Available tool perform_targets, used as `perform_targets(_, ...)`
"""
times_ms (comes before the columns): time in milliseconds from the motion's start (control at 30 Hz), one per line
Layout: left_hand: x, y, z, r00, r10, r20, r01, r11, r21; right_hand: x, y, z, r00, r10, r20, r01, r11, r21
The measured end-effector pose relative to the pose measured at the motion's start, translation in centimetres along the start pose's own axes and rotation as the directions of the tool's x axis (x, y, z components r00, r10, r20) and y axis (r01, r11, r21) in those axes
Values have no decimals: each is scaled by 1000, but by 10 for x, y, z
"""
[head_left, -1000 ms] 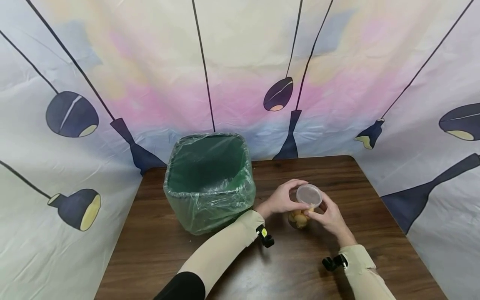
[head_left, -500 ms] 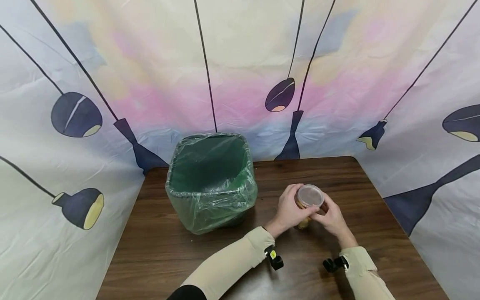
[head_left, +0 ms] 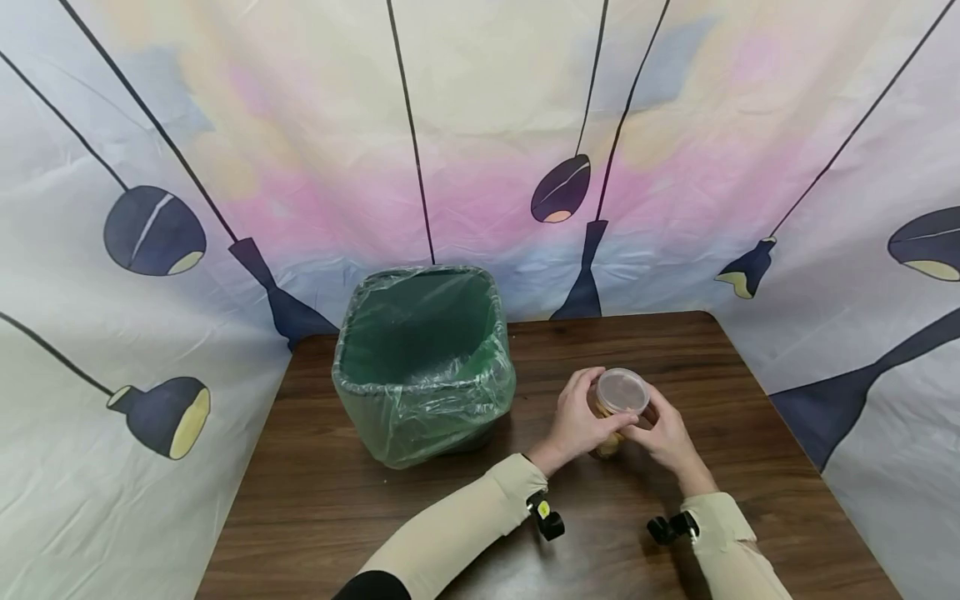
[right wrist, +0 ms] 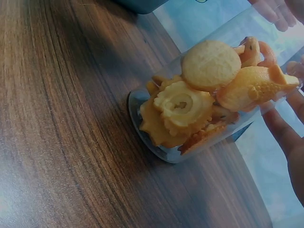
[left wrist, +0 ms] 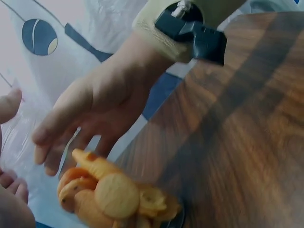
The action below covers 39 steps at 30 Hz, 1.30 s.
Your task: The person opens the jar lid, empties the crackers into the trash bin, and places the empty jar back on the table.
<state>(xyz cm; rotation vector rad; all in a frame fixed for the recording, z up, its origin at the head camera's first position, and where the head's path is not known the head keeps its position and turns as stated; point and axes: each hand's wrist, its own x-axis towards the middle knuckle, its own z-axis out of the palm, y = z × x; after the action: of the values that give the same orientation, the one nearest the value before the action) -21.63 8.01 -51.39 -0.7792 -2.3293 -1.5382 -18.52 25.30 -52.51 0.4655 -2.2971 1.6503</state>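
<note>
Head view: clear cookie tub [head_left: 609, 421] upright on bench [head_left: 735, 433], left hand [head_left: 577, 414] clasping its side, right hand [head_left: 663, 433] pinching lid [head_left: 620, 391].

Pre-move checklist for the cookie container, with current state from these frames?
1. Lid on the clear cookie container: ok, it sits on top in the head view; whether it is sealed, cannot tell.
2. Left hand grips the container's side: ok.
3. Right hand at the lid rim: ok, fingertips touch it; how firmly, cannot tell.
4. Container base on the wooden table: ok, it stands on the wood in the right wrist view.
5. Green bin with its plastic liner open at the top and standing left of the hands: ok.
6. Cookies all inside: ok, none on the table.
</note>
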Motion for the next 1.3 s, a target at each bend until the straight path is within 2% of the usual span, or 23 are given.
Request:
perform_targets(133,5,-6,-9,996,35,87,-30,998,-58,0,-1,0,1000,5,7,-5,1000,-19)
perform_targets(233,11,-10,-17,984,68,166,-57,996,-71,0,-1,0,1000,9,8,-9,1000,-17)
perform_targets(500,28,-22,-29,924,113,364,-92,993,-76,0,-1,-1,999,29,20,-28,999,-39)
perform_targets(700,37,-28,-31,891,118,438,-107,993,-50,0,1,-1,999,29,32,-28,999,-28)
perform_targets(767,39,-29,-32,885,118,450,-110,993,-44,0,10,-1,999,29,27,-29,999,-16)
perform_targets(867,42,-31,-34,880,125,459,-116,992,-46,0,24,-1,999,40,22,-40,999,-7)
perform_targets(967,44,-33,-35,881,132,454,-115,991,-64,1,32,-1,998,59,17,-59,998,-13)
perform_targets(1167,43,-33,-36,883,139,449,-119,990,-74,2,20,-1,998,67,20,-66,997,-35)
perform_targets(1300,43,-33,-36,897,140,419,-130,990,-52,1,7,0,998,65,20,-64,997,-43)
